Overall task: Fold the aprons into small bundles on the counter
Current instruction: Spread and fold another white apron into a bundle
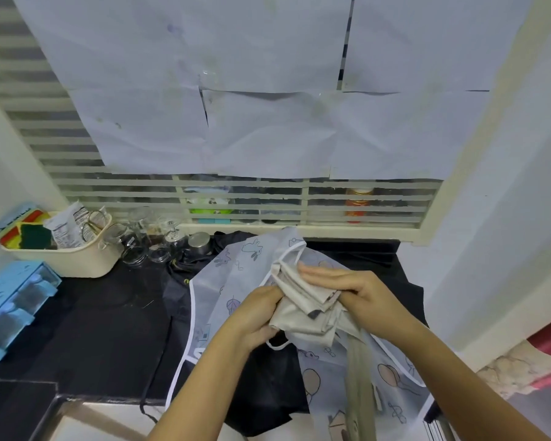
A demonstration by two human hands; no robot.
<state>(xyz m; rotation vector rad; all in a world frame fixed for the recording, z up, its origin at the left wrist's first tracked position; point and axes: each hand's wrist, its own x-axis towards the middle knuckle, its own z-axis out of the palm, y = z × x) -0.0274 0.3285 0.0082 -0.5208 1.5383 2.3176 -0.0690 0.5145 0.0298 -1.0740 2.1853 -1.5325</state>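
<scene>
Grip of left hand [255,316] and right hand [358,292] — beige apron [303,308] bunched between.

Small home kitchen: a black surface [102,313] holds a cream basket [77,262] of scrubbing sponges [34,235], clear glass jars [140,232] and a steel canister [199,242], beneath a slatted window [124,198] partly papered over
</scene>
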